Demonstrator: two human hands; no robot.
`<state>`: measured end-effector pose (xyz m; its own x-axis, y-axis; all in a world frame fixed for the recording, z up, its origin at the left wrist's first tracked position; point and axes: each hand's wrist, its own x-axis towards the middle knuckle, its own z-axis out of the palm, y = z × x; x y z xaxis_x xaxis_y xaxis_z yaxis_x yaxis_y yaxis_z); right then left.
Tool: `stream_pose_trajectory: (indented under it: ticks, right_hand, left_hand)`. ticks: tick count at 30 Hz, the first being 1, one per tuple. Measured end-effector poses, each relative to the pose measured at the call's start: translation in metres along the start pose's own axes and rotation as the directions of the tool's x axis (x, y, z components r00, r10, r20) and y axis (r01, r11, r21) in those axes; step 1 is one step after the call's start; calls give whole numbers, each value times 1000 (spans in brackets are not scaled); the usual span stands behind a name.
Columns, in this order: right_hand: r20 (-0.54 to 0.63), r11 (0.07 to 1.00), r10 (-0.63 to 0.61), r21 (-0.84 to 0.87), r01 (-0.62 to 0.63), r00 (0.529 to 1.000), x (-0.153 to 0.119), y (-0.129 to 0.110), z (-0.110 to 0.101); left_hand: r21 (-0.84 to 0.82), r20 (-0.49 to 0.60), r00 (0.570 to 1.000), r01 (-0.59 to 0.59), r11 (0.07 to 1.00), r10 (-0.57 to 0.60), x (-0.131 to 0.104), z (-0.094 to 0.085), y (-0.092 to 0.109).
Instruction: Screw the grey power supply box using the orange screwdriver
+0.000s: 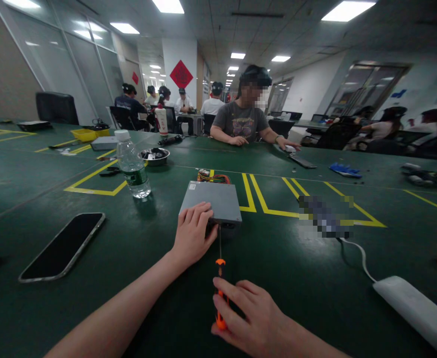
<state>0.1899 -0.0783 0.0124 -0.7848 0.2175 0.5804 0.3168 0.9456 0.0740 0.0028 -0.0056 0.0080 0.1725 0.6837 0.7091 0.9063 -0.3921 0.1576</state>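
Grey metal is encasing a power supply unit [218,200], which is lying on the green desk [315,283] straight ahead, with coloured wires [220,178] bunching at its far side. The left hand [193,232] is gripping its near left corner, fingers lying on top and thumb resting by the near face. The right hand [257,311] is holding an orange-handled screwdriver [220,262], its grip curling around the handle, while the shaft is pointing at that near face; exactly where the tip is sitting is hard to make out. Off to the left, a clear plastic bottle [131,164] is standing upright beyond a smartphone [62,247].
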Motion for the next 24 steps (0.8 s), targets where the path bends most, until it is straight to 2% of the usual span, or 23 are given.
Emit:
stream_pose_trajectory:
  ticks: [3,9,11,18,22,24]
  right_hand:
    - [-51,1000,-12,20,13,999,-2,1,1]
    - [137,997,66,37,-72,988,1,-1,-1]
    - [153,997,62,27,-67,986,3,-2,-1]
    - [39,996,58,69,-61,998,0,1,1]
    - [164,995,68,57,-78,984,4,1,-3]
    - [189,997,64,27,-70,980,5,1,-2]
  left_hand:
    - [-6,-5,1000,-4,1000,4,0,1,0]
    - [-19,-21,1000,-1,1000,1,-1,1,0]
    - [-19,-14,1000,-2,1000,2,0,1,0]
    - [2,-9,1000,-7,1000,7,0,-1,0]
    - [6,-12,1000,-11,1000,11,0,-1,0]
    - [6,-12,1000,-11,1000,11,0,-1,0]
